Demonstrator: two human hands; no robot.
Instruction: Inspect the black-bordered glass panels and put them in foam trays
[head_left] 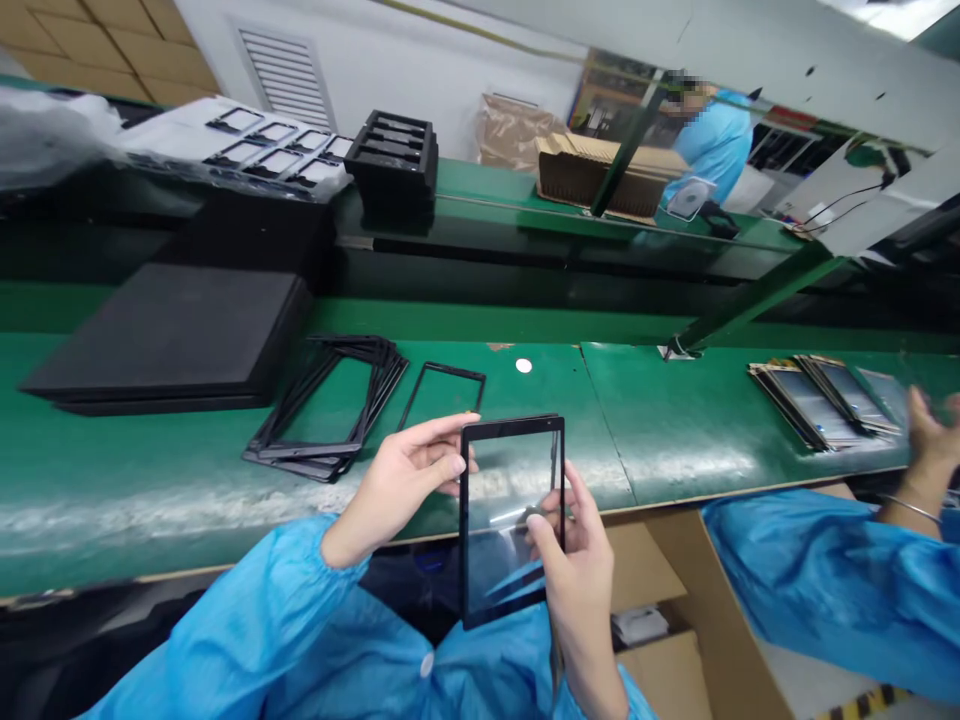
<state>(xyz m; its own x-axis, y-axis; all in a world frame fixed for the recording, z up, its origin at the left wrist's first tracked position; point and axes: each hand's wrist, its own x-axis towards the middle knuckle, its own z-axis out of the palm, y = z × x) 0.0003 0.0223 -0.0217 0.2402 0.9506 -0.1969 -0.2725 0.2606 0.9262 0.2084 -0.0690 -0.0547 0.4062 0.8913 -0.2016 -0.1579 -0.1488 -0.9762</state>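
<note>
Both of my hands hold a clear glass panel with a black border (513,610), upright and slightly tilted above the front edge of the green bench. My left hand (409,475) pinches its upper left edge between thumb and fingers. Lower down, my right hand (577,550) grips the right side, with the thumb on the front and the fingers seen through the glass behind. Just beyond the panel, a single thin black frame (450,372) lies on the bench. To its left is a loose stack of black frames (352,445).
Large black foam slabs (172,330) lie at the left. A shelf behind bears black trays (394,150) and a cardboard divider box (592,170). At right, a co-worker's hand (934,440) is by stacked panels (825,400). An open carton (667,640) stands below the bench edge.
</note>
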